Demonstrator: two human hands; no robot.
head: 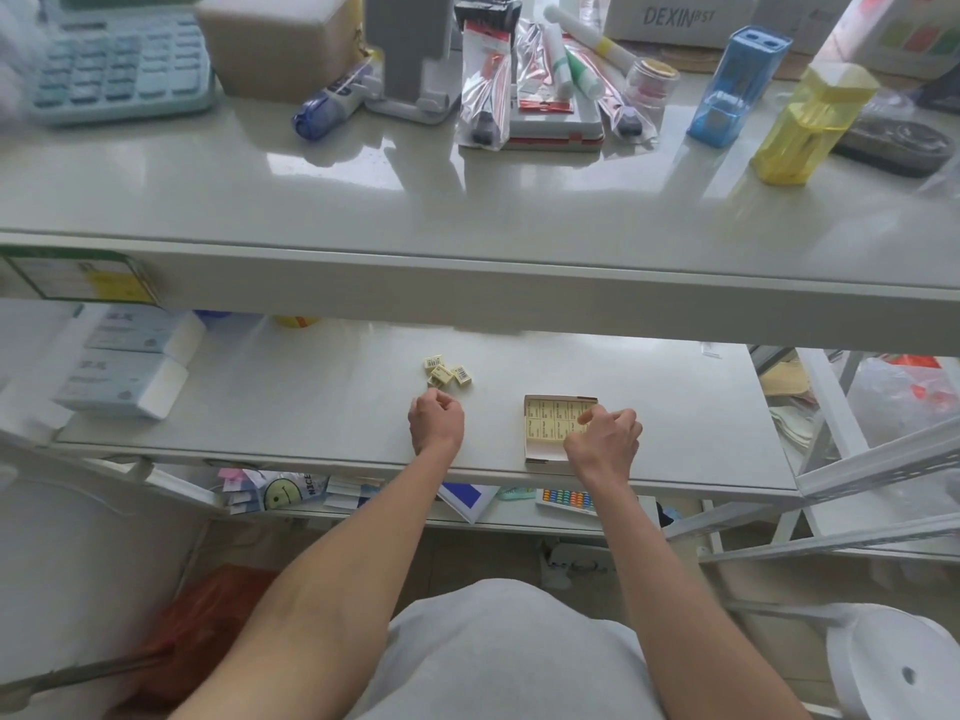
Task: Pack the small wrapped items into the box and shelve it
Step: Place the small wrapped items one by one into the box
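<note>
1. Packing well advanced: box (558, 428) lies open on the middle shelf (311, 397), mostly filled with rows of small wrapped items; a gap seems left at its near end.
2. Loose wrapped items (448, 375): a small cluster, at ten o'clock from the box, well apart from it.
3. Left hand (436, 422): curled closed just beside the cluster at its six o'clock; contents cannot be told.
4. Right hand (605, 439): fingers pinched over the box's three o'clock edge, possibly seating an item.
5. Remaining, by judgement: cluster to pack, box to close and shelve.
6. Clearance: box sits near the shelf's front lip; upper worktop (467, 200) overhangs at twelve o'clock; open room between hands.
</note>
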